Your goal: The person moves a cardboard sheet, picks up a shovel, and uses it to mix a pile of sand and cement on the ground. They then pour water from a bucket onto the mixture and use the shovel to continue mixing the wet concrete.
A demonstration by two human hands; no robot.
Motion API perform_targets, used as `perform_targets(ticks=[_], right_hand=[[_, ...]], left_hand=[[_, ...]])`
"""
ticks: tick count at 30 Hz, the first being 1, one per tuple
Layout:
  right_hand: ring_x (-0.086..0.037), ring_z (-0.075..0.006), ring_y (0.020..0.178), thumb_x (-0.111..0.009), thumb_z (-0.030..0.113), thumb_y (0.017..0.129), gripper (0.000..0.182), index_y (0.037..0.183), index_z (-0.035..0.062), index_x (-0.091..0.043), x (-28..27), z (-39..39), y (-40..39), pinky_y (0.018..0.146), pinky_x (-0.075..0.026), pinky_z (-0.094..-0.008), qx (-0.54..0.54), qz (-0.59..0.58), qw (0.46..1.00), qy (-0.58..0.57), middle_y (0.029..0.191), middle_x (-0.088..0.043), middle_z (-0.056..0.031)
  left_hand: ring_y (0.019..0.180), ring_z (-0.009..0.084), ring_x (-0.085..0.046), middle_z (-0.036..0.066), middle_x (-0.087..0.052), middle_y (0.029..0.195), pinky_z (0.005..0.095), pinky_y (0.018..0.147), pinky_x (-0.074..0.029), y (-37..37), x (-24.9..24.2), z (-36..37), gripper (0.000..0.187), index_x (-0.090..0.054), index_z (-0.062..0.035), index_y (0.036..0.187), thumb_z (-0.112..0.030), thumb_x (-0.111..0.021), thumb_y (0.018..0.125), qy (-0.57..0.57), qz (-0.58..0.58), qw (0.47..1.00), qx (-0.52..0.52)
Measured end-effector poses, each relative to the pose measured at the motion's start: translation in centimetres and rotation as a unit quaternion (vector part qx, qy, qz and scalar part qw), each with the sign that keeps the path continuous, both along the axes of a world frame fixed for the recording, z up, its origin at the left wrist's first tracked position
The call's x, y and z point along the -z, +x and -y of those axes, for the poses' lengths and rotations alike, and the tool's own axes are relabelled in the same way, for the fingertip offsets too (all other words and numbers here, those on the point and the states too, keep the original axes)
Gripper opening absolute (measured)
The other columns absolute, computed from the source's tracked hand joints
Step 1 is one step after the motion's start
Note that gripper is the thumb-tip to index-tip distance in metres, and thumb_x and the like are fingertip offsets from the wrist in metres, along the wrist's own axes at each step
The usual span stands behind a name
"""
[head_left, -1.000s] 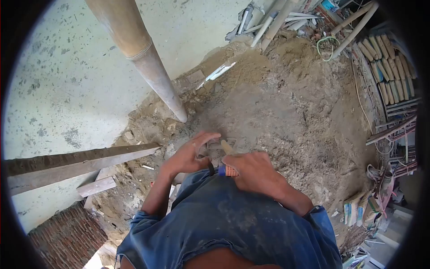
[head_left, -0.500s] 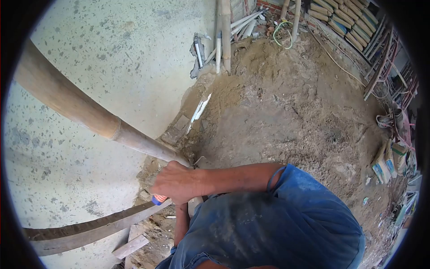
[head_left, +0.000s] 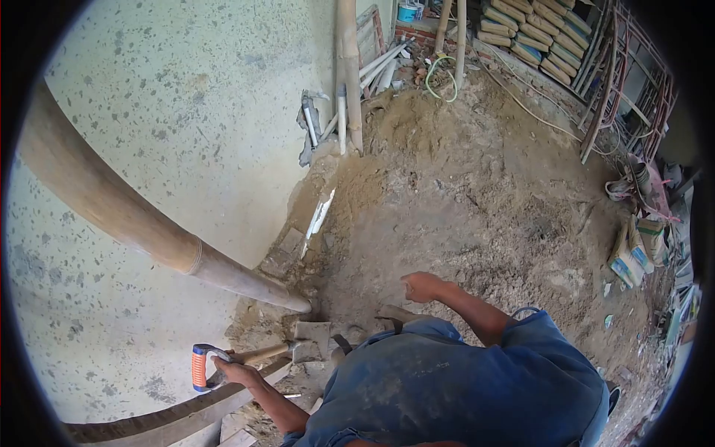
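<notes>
My left hand [head_left: 237, 370] grips a short spade just below its orange and blue D-shaped handle [head_left: 199, 366]. The spade's wooden shaft [head_left: 267, 352] runs right to a flat metal blade [head_left: 311, 343], which is over the dirt near my feet. Apart from the spade, my right hand [head_left: 421, 287] hangs over the dirt floor with its fingers curled in; I see nothing in it. My shirt hides most of my legs.
A thick bamboo pole [head_left: 171, 238] leans at my left, before the speckled wall [head_left: 208, 134]. A curved wooden plank [head_left: 171, 410] lies lower left. White broken pipe [head_left: 319, 216] sticks from the dirt. Stacked bags [head_left: 532, 37] and metal frames [head_left: 625, 89] stand at the back right.
My right hand has left the spade's handle and swung right over the dirt. My left hand, hidden before, now shows on the spade, whose shaft and blade have come into view.
</notes>
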State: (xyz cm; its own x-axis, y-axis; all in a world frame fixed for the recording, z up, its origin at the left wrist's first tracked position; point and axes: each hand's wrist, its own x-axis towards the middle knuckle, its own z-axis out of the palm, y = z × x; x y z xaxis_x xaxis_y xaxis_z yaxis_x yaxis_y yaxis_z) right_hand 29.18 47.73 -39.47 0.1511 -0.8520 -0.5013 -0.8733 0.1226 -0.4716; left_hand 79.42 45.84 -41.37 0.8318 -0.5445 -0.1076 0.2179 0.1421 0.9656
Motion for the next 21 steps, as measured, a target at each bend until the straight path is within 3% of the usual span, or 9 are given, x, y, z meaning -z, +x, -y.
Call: perform_targets(ticks=[6, 11, 13, 20, 21], right_hand=[[-0.061, -0.0311, 0.081, -0.063, 0.021, 0.066, 0.025, 0.086, 0.0056, -0.062, 9.4, -7.0, -4.7, 0.071, -0.048, -0.0382, 0.069, -0.004, 0.992, 0.103, 0.081, -0.063, -0.0165], [-0.062, -0.0282, 0.076, -0.065, 0.022, 0.066, 0.025, 0.084, 0.0063, -0.064, 10.4, -8.0, -5.2, 0.068, -0.048, -0.0365, 0.131, 0.024, 0.980, 0.148, 0.077, -0.064, -0.0160], [-0.063, -0.0257, 0.067, -0.059, 0.020, 0.067, 0.019, 0.080, 0.0066, -0.064, 10.7, -7.8, -5.2, 0.064, -0.048, -0.0360, 0.150, 0.038, 0.978, 0.141, 0.065, -0.063, -0.0121], [-0.063, -0.0230, 0.064, -0.058, 0.020, 0.066, 0.016, 0.074, 0.0067, -0.063, 11.9, -6.2, -4.4, 0.063, -0.048, -0.0349, 0.158, 0.034, 0.979, 0.125, 0.065, -0.063, -0.0111], [-0.063, -0.0227, 0.063, -0.058, 0.021, 0.067, 0.017, 0.074, 0.0065, -0.063, 11.8, -6.1, -4.1, 0.063, -0.048, -0.0347, 0.159, 0.048, 0.978, 0.128, 0.065, -0.063, -0.0111]], left_hand=[[0.068, 0.0156, -0.046, 0.004, -0.048, 0.070, 0.0302, 0.064, -0.038, 4.0, 1.9, 0.3, 0.033, -0.054, -0.0044, 0.084, -0.035, -0.044, 0.091, 0.056, -0.011, 0.997, -0.061], [0.060, 0.0121, -0.040, 0.000, -0.042, 0.064, 0.0267, 0.056, -0.034, 7.8, 4.2, 0.5, 0.031, -0.050, -0.0088, 0.078, -0.036, -0.043, 0.091, 0.029, -0.023, 0.997, -0.065], [0.061, 0.0117, -0.040, 0.000, -0.042, 0.065, 0.0261, 0.056, -0.034, 8.8, 5.0, 0.4, 0.031, -0.049, -0.0091, 0.079, -0.037, -0.043, 0.091, 0.037, -0.008, 0.997, -0.073], [0.063, 0.0128, -0.043, 0.001, -0.044, 0.070, 0.0260, 0.057, -0.035, 13.2, 6.8, 0.5, 0.033, -0.051, -0.0085, 0.083, -0.040, -0.045, 0.090, 0.027, -0.069, 0.997, -0.033], [0.068, 0.0133, -0.044, 0.001, -0.046, 0.074, 0.0265, 0.062, -0.037, 14.1, 7.2, 0.9, 0.032, -0.051, -0.0072, 0.087, -0.039, -0.047, 0.090, 0.044, -0.079, 0.996, -0.020]])
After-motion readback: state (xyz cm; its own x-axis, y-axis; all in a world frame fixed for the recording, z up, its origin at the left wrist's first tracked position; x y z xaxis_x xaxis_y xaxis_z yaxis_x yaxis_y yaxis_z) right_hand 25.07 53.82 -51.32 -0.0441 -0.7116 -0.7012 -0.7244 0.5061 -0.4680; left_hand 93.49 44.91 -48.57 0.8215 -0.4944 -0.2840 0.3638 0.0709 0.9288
